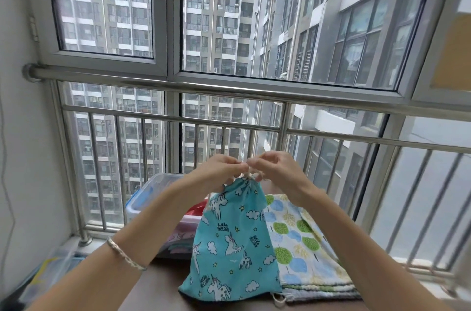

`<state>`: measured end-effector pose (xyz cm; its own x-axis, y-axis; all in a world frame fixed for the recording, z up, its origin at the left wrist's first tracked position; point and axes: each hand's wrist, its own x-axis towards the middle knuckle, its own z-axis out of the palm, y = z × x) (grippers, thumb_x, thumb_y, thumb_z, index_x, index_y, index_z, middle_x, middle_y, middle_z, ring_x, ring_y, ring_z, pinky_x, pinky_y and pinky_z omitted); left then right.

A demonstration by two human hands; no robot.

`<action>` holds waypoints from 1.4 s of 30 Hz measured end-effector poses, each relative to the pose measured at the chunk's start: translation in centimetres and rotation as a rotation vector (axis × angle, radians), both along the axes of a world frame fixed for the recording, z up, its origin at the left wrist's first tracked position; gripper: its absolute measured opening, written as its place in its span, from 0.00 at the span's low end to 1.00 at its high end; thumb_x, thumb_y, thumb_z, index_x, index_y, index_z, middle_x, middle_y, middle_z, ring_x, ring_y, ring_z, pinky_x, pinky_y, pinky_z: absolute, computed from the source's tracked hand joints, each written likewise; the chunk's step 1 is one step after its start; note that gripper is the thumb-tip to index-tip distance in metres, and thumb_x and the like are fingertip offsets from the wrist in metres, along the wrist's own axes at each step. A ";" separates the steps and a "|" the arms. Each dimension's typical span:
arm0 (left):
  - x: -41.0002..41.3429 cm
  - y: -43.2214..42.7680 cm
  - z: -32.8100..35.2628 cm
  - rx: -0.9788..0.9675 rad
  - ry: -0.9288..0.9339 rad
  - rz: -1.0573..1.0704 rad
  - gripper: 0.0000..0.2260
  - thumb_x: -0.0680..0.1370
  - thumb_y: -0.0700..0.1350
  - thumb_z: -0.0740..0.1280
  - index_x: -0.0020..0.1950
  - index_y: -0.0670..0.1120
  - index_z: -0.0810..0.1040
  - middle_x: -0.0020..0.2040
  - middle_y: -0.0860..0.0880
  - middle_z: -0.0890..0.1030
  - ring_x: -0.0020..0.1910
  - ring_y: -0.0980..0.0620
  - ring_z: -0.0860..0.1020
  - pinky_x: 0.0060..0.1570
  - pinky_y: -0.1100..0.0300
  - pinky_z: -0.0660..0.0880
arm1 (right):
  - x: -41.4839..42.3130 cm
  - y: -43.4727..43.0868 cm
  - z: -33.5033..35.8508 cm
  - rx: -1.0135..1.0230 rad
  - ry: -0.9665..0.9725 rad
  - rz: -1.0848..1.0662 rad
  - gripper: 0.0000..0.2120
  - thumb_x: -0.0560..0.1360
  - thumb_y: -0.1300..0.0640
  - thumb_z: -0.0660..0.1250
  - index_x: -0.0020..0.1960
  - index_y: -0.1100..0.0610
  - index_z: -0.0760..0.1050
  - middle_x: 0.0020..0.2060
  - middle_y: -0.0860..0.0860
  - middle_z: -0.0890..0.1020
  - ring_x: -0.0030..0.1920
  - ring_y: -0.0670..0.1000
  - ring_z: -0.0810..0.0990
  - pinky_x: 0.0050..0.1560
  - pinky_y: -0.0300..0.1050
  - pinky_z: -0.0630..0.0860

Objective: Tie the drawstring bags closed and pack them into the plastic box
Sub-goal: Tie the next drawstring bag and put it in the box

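Head view: left hand (216,170) and right hand (276,173), pinch seemingly on unicorn bag's (229,242) largely hidden cord (251,175).

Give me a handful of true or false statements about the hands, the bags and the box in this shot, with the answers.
1. Both the left hand and the right hand pinch the cord at the top of the unicorn bag. True.
2. The unicorn bag lies inside the plastic box. False: it is held up by its top, outside the box.
3. A tree-print bag lies to the right of the unicorn bag. True.
4. The bracelet is on the right wrist. False: it is on the left wrist.
5. The plastic box stands to the right of the bags. False: it is to their left.
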<state>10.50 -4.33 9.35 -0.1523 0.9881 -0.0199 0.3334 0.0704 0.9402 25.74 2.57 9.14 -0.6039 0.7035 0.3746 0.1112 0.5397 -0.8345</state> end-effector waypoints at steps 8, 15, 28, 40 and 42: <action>-0.7 -0.4 0.3 0.091 0.196 -0.029 0.08 0.77 0.47 0.68 0.49 0.44 0.82 0.35 0.51 0.78 0.32 0.56 0.71 0.31 0.69 0.69 | 0.5 1.2 -0.6 -0.140 -0.009 0.058 0.05 0.74 0.61 0.69 0.42 0.62 0.79 0.38 0.57 0.80 0.41 0.51 0.77 0.48 0.41 0.75; -3.0 -1.1 -0.9 0.157 0.367 0.009 0.05 0.79 0.42 0.62 0.45 0.45 0.76 0.41 0.46 0.81 0.39 0.50 0.80 0.41 0.60 0.78 | 3.0 2.9 -1.3 -0.374 0.018 0.154 0.05 0.73 0.62 0.70 0.40 0.63 0.77 0.39 0.54 0.81 0.41 0.48 0.80 0.48 0.38 0.77; -0.1 -1.5 -0.8 0.095 0.161 -0.005 0.06 0.82 0.43 0.59 0.50 0.42 0.74 0.45 0.43 0.82 0.39 0.51 0.82 0.38 0.62 0.79 | -0.1 2.1 0.5 -0.207 -0.654 0.132 0.15 0.76 0.48 0.67 0.45 0.61 0.79 0.36 0.51 0.80 0.35 0.46 0.76 0.38 0.36 0.74; 1.9 -1.8 -0.4 0.206 0.538 0.024 0.05 0.81 0.46 0.60 0.51 0.47 0.74 0.49 0.50 0.79 0.40 0.56 0.79 0.37 0.64 0.77 | -0.7 1.2 1.1 -0.071 -0.847 0.170 0.17 0.76 0.43 0.65 0.41 0.57 0.76 0.33 0.49 0.75 0.33 0.47 0.70 0.35 0.38 0.67; 2.0 -1.8 -0.3 0.239 0.614 0.038 0.05 0.81 0.46 0.61 0.52 0.48 0.75 0.50 0.51 0.77 0.41 0.58 0.77 0.38 0.65 0.75 | -0.8 1.3 1.4 -0.170 -0.851 0.255 0.16 0.77 0.46 0.66 0.37 0.56 0.75 0.30 0.48 0.72 0.30 0.46 0.67 0.33 0.37 0.64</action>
